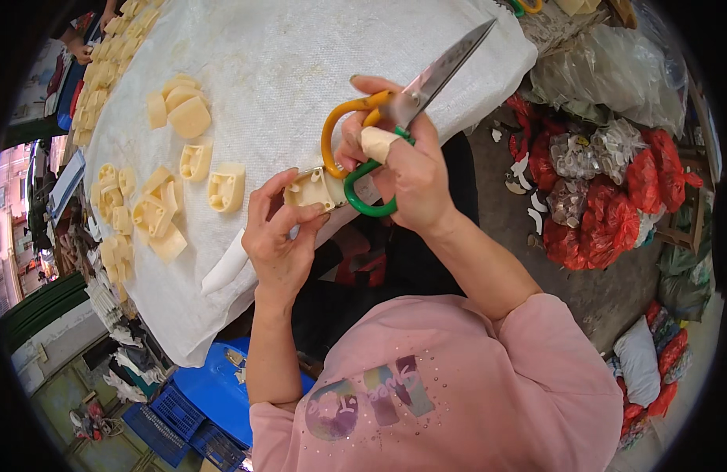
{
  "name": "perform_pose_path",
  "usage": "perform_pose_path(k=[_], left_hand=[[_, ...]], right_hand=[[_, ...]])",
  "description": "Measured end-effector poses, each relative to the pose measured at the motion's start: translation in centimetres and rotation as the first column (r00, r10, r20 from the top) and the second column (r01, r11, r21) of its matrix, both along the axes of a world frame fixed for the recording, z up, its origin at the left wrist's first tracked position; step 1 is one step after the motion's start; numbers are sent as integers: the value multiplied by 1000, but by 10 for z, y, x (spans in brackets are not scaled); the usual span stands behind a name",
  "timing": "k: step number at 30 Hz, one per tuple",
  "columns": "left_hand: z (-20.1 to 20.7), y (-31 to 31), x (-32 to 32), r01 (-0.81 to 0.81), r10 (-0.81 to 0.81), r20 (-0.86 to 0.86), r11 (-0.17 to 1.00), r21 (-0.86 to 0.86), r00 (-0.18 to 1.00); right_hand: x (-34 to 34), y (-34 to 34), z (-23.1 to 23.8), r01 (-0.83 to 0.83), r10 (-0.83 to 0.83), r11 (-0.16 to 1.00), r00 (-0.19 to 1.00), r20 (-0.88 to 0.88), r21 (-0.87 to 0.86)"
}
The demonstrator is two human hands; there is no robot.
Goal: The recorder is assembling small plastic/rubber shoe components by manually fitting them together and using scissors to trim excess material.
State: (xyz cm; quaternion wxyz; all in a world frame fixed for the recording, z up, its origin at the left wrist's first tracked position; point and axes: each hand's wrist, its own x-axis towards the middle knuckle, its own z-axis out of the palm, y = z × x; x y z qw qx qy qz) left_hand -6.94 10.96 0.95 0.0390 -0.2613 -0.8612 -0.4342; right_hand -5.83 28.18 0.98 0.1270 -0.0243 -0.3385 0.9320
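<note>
Between the fingers and thumb of my left hand (pixel 281 232) is a cream, hollow plastic part (pixel 310 189), its open side facing up. My right hand (pixel 415 173) grips a pair of scissors (pixel 446 71) with one orange and one green handle loop. The blades point up and to the right, away from the plastic part. Beige tape wraps the right thumb. My right fingertips are close beside the part's right end; whether they touch it, I cannot tell. Both hands are over the near edge of the white-covered table (pixel 261 94).
Loose cream parts (pixel 226 189) lie left of my hands, with many more (pixel 116 67) along the far left edge. Below the table is a blue plastic stool or tub (pixel 210 393). Red bags (pixel 607 224) sit on the floor at right. Another person's hand (pixel 82 53) shows at upper left.
</note>
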Motion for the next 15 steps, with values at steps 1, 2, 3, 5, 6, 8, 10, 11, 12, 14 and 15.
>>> perform_pose_path(k=[1,2,3,5,6,8,10,11,12,14,15], left_hand=[[0,-1,-1,2,-2,-12,1000,-2,1000],[0,-2,0,3,-3,-22,1000,-7,1000],[0,-1,1,2,-2,-17,1000,-7,1000],[1,1,2,-1,1,-25,1000,0,1000],[2,2,0,2,-2,-27,1000,7,1000],[2,-1,1,-15,15,-43,1000,1,999],[0,0,2,-11,11,-31,1000,-4,999],[-1,0,1,-13,13,-22,1000,-10,1000],[-1,0,0,-14,13,-23,1000,-11,1000],[-2,0,0,1,-1,-32,1000,7,999],[-1,-2,1,-3,3,-29,1000,2,1000]], right_hand=[[1,6,4,0,0,1000,1000,1,1],[3,13,10,61,-66,997,989,-131,-45],[4,17,14,115,-137,989,956,-258,-98],[9,3,-3,226,-199,891,974,-108,393],[7,-7,-7,153,-138,939,988,-69,309],[2,-12,-6,72,-70,977,997,-18,202],[0,-2,1,24,-27,992,999,25,122],[1,3,2,-28,26,999,998,62,38],[5,6,1,3,-3,1000,1000,-11,-9],[14,20,10,61,-64,998,990,-124,-34],[16,26,16,75,-83,996,977,-198,-45]])
